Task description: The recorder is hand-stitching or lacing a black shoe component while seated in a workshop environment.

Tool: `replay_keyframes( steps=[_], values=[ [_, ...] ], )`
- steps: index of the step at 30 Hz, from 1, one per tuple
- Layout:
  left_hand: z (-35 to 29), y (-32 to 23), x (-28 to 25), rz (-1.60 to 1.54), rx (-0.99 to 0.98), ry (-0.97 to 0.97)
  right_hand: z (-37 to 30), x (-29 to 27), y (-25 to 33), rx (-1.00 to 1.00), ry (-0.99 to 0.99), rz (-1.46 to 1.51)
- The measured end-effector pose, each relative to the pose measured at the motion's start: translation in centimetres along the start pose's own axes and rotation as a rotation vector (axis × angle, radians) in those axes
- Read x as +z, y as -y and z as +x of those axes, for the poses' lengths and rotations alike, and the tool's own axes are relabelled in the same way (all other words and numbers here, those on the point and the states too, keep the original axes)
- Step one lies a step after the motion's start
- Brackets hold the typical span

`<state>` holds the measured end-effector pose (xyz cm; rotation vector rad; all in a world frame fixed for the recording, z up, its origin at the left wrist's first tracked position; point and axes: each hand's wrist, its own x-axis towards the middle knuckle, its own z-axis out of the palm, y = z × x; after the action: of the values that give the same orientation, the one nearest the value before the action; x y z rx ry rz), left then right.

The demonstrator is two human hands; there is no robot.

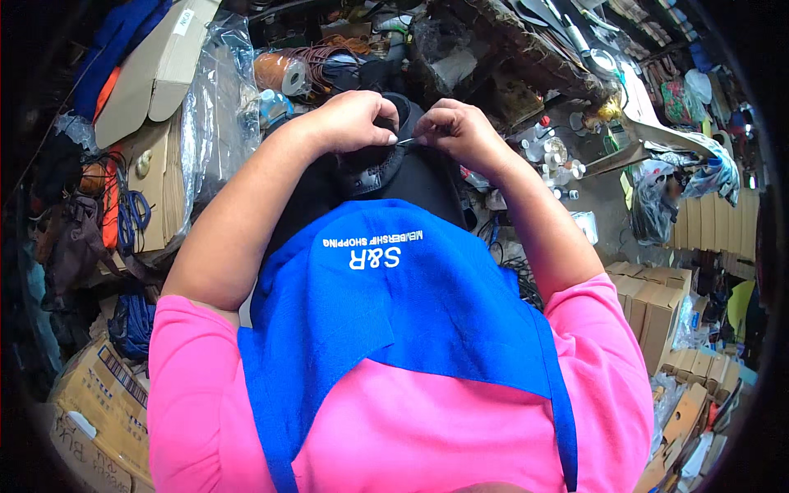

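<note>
A black shoe [376, 177], as far as its shape shows, lies on my lap with its rounded opening between my hands. Stitching runs along its near edge. A thin pale strand [405, 141], needle or thread, spans the gap between my fingertips above the shoe. My right hand [462, 135] pinches the strand at its right side, fingers curled. At the strand's left end is the thumb of my left hand [353, 122]; its fingers are bent over the shoe's left side, and what they grip is partly hidden. A blue apron [329, 304] covers my front.
An orange spool of cord [279, 74] stands beyond my left hand. Cardboard sheets [156, 181] and blue-handled scissors [132, 218] are at the left. Several small white bottles [552, 156] stand at the right, near stacked cardboard boxes [657, 304].
</note>
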<state>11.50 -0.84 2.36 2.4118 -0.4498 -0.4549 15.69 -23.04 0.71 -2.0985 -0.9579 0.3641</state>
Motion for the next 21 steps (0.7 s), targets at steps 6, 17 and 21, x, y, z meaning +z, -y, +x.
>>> replay_keyframes(
  steps=[6,17,21],
  values=[
    [0.1,0.7,0.3,-0.245,-0.035,0.069,1.0,-0.2,0.6,-0.172,0.068,-0.19],
    [-0.9,1.8,0.6,-0.516,-0.018,0.162,-2.5,3.3,0.4,-0.078,-0.141,-0.018],
    [-1.0,1.0,-0.1,-0.443,-0.057,0.232,-3.2,3.2,1.7,-0.112,-0.149,-0.23]
  ],
)
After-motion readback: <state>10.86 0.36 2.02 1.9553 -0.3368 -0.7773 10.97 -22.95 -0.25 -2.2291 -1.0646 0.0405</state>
